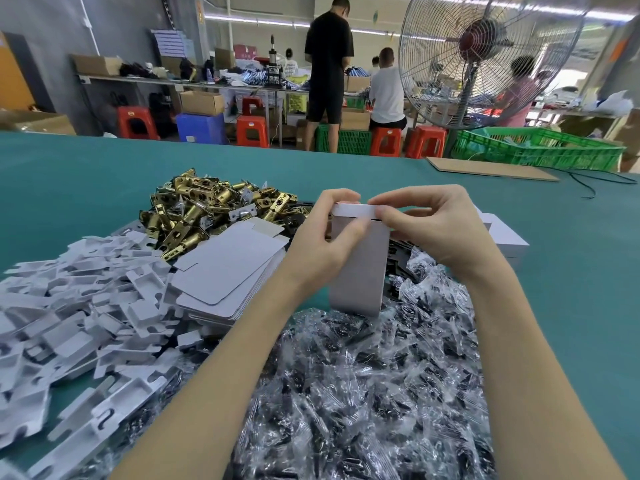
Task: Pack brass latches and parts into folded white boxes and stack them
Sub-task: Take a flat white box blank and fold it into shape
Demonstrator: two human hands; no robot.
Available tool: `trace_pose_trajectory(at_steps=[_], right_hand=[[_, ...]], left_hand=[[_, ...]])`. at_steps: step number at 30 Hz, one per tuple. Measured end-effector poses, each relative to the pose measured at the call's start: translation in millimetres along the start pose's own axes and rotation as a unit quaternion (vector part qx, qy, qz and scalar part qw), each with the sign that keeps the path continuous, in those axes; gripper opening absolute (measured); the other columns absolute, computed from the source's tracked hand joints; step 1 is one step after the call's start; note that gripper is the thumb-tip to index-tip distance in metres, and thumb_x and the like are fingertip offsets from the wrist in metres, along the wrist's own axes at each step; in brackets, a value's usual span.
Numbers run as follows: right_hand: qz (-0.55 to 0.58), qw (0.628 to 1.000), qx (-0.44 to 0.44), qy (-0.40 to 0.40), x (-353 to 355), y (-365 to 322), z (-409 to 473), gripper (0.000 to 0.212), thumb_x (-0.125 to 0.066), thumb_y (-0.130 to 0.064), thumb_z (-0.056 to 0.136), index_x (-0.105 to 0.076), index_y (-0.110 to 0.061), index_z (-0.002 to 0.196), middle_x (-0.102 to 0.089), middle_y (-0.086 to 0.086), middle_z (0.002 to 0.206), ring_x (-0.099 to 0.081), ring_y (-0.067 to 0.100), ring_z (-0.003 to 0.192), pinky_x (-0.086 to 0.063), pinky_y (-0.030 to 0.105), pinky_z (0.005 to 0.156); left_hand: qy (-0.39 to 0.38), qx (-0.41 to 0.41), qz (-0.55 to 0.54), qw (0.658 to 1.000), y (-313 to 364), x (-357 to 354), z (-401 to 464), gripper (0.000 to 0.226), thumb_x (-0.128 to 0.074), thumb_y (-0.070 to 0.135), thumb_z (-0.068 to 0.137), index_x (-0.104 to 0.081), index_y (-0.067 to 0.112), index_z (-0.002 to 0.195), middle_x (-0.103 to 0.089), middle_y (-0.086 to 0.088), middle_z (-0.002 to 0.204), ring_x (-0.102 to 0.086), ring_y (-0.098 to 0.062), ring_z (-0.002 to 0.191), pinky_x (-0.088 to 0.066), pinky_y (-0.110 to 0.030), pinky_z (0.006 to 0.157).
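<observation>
- Two bare hands are meeting at the centre of the frame, both holding one upright white cardboard box (358, 268) above the green table surface (554, 271).
- The left hand (325, 240) is gripping the box's left side, with the thumb lying across its front face and the fingers curling over the top edge.
- The right hand (426, 226) is pinching the box's folded top flap between thumb and fingertips at the upper right corner.
- The box is standing tall and narrow, its lower end hanging just above a heap of clear plastic packets holding dark parts (363, 393), which is filling the lower middle and lower right of the frame.
- A pile of shiny brass latches (204, 209) is lying in the middle left, beyond the hands.
- A stack of flat, unfolded white box blanks (228, 271) is resting just in front of the brass pile, left of the left forearm.
- A loose spread of white die-cut cardboard inserts (79, 299) is covering the left side and lower left.
- Finished white boxes (502, 237) are sitting to the right of the right hand, partly hidden behind it.
- A large metal pedestal fan (485, 57) is standing at the upper right, past the table's far edge.
- Several people are working at benches along the top of the frame, among red stools (252, 131) and green crates (540, 147).
</observation>
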State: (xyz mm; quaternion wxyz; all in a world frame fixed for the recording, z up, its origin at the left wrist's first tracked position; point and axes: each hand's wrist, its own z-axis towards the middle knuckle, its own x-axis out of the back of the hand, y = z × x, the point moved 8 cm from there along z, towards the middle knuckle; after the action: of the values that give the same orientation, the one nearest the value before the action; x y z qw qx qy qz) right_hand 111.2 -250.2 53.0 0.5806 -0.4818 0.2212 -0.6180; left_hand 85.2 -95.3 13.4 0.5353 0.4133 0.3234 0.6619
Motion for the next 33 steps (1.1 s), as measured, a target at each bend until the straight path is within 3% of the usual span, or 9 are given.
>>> trace_pose_trajectory(at_steps=[4, 7, 12, 17, 22, 26, 30, 33], right_hand=[[0.064, 0.997, -0.028, -0.021, 4, 10, -4, 0.015, -0.074, -0.014, 0.093, -0.083, -0.026, 0.095, -0.08, 0.001, 0.096, -0.075, 0.015, 0.088, -0.063, 0.033, 0.078], [0.093, 0.995, -0.03, -0.022, 2, 13, -4, 0.014, -0.072, -0.014, 0.093, -0.08, -0.02, 0.103, -0.08, -0.001, 0.101, -0.076, 0.011, 0.089, -0.06, 0.023, 0.072], [0.11, 0.993, -0.018, -0.031, -3, 15, -5, 0.016, -0.071, -0.011, 0.094, -0.079, -0.021, 0.104, -0.08, -0.001, 0.1, -0.075, 0.01, 0.09, -0.059, 0.02, 0.072], [0.119, 0.991, -0.014, -0.056, -2, 17, -6, 0.021, -0.069, -0.009, 0.094, -0.08, -0.024, 0.106, -0.079, -0.001, 0.102, -0.074, 0.008, 0.092, -0.058, 0.02, 0.075], [0.143, 0.983, -0.021, -0.116, -11, 19, -10, 0.039, -0.077, -0.02, 0.082, -0.074, -0.029, 0.12, -0.074, -0.002, 0.122, -0.073, 0.016, 0.102, -0.057, 0.023, 0.08], [0.112, 0.99, 0.008, -0.087, -8, 17, -7, 0.032, -0.077, -0.014, 0.088, -0.078, -0.033, 0.114, -0.077, -0.002, 0.114, -0.074, 0.015, 0.102, -0.056, 0.02, 0.081], [0.111, 0.99, 0.004, -0.089, -8, 18, -7, 0.031, -0.075, -0.013, 0.09, -0.078, -0.029, 0.116, -0.078, -0.001, 0.11, -0.074, 0.011, 0.097, -0.055, 0.016, 0.075], [0.127, 0.987, -0.017, -0.099, -11, 22, -7, 0.027, -0.07, -0.011, 0.095, -0.078, -0.025, 0.117, -0.077, 0.003, 0.112, -0.073, 0.011, 0.096, -0.056, 0.02, 0.076]], left_hand=[[0.03, -0.007, -0.032, 0.999, 3, 8, 3, 0.015, -0.054, 0.013, 0.105, -0.063, 0.011, 0.116, -0.068, -0.008, 0.112, -0.06, -0.009, 0.09, -0.049, -0.025, 0.074], [0.043, -0.006, -0.062, 0.997, 3, 9, 3, 0.013, -0.059, 0.012, 0.102, -0.068, 0.015, 0.11, -0.071, -0.006, 0.105, -0.063, -0.009, 0.089, -0.052, -0.026, 0.074], [0.046, 0.037, -0.135, 0.989, -3, 11, 5, 0.008, -0.065, 0.018, 0.092, -0.069, 0.024, 0.096, -0.069, -0.002, 0.092, -0.063, -0.015, 0.088, -0.051, -0.032, 0.073], [0.02, 0.029, -0.13, 0.991, -3, 8, 5, 0.022, -0.062, 0.005, 0.097, -0.073, 0.024, 0.092, -0.068, -0.004, 0.097, -0.062, -0.016, 0.092, -0.052, -0.037, 0.082], [0.03, 0.018, -0.114, 0.993, -2, 13, 4, 0.022, -0.063, 0.006, 0.098, -0.074, 0.025, 0.095, -0.07, 0.013, 0.086, -0.063, -0.003, 0.076, -0.055, -0.028, 0.068], [0.033, -0.006, -0.086, 0.996, 1, 16, 5, 0.019, -0.066, 0.006, 0.097, -0.075, 0.023, 0.096, -0.074, 0.004, 0.09, -0.069, -0.01, 0.083, -0.059, -0.034, 0.074], [0.021, -0.024, -0.065, 0.997, 5, 19, 4, 0.015, -0.068, 0.009, 0.096, -0.074, 0.021, 0.098, -0.075, -0.009, 0.098, -0.072, -0.028, 0.095, -0.057, -0.052, 0.082], [0.019, -0.023, -0.055, 0.998, 5, 18, 4, 0.007, -0.065, 0.006, 0.097, -0.071, 0.011, 0.099, -0.073, -0.012, 0.1, -0.072, -0.028, 0.093, -0.057, -0.052, 0.081]])
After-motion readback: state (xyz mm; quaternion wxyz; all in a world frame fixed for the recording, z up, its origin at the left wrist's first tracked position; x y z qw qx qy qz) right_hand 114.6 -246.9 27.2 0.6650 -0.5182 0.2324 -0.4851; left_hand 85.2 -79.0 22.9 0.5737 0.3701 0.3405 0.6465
